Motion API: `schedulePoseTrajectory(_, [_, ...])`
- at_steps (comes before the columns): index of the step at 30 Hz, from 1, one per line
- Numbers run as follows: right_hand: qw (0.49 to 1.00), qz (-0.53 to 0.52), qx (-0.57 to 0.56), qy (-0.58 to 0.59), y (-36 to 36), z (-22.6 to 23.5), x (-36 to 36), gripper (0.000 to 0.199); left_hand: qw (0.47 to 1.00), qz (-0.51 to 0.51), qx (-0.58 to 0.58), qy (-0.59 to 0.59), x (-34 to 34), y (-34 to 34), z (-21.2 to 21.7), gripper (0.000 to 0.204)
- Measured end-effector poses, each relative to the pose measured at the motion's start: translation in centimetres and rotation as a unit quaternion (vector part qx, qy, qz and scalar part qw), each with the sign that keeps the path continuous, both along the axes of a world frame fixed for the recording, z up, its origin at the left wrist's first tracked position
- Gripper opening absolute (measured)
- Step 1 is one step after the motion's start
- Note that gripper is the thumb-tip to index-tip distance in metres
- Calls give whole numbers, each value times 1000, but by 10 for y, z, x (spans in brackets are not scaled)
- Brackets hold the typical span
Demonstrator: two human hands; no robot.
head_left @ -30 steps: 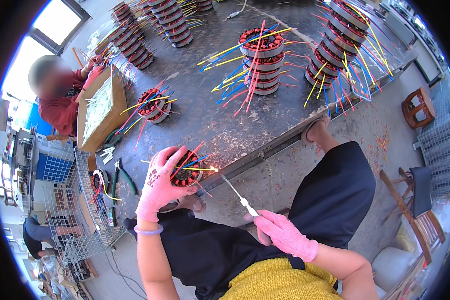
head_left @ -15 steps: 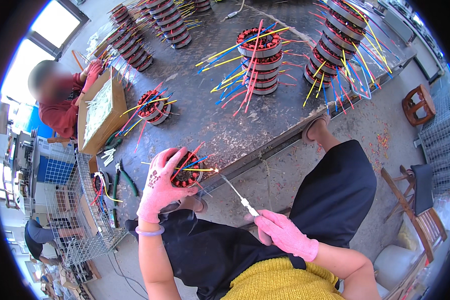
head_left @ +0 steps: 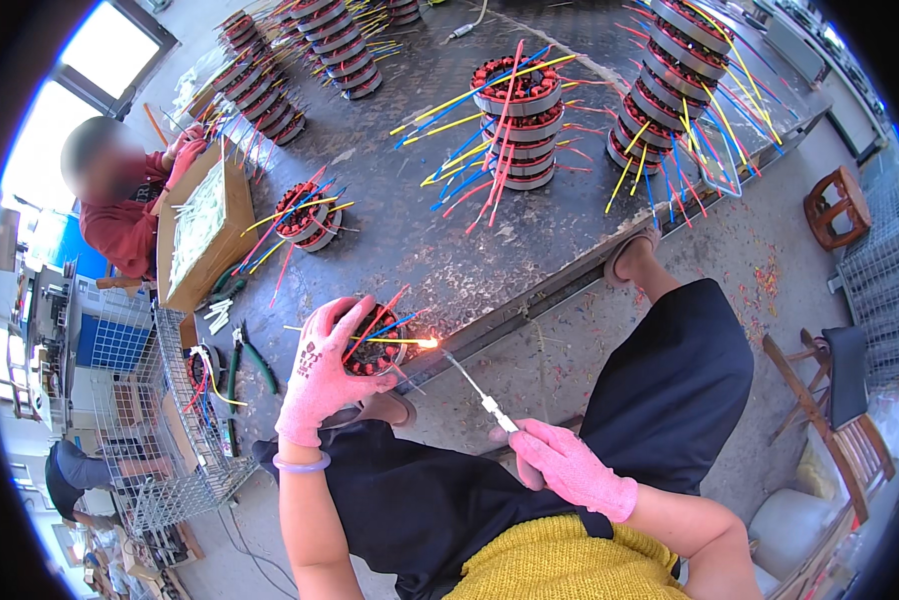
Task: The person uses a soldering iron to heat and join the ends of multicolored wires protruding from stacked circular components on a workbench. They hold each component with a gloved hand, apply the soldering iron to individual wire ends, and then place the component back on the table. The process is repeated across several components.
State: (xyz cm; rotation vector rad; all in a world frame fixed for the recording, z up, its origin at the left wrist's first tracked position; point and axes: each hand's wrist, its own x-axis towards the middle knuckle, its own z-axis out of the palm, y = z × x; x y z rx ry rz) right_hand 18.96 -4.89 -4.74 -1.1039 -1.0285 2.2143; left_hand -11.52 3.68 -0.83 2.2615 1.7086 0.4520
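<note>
Flame point(head_left: 429, 343) has grown — yellow wire point(head_left: 395, 341) juts right from stator point(head_left: 374, 357).
Left hand point(head_left: 318, 370) clasps it; right hand point(head_left: 562, 464) grips torch point(head_left: 492, 408) to its lower right.

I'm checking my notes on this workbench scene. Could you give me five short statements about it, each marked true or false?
1. The left hand and right hand wear pink gloves. True.
2. The left hand holds a coil ring. True.
3. The right hand holds pliers. False: it holds a rod; the pliers lie on the table.
4. A flame shows at a yellow wire's end. True.
5. The bracelet is on the right arm. False: the bracelet is on the left arm.
</note>
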Motion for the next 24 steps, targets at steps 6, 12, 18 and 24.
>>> schedulePoseTrajectory(6, [1000,5,2,-13,2,4,0,36,1000,4,-4,3,1,0,1,95])
schedulePoseTrajectory(12, [1000,-3,-9,4,0,-4,0,36,1000,3,-8,-1,1,0,1,95])
schedulePoseTrajectory(18, [1000,-2,3,4,0,-3,-1,36,1000,5,-14,0,1,0,1,96])
schedulePoseTrajectory(24, [1000,-3,-8,4,1,0,0,36,1000,3,-10,0,0,0,1,96])
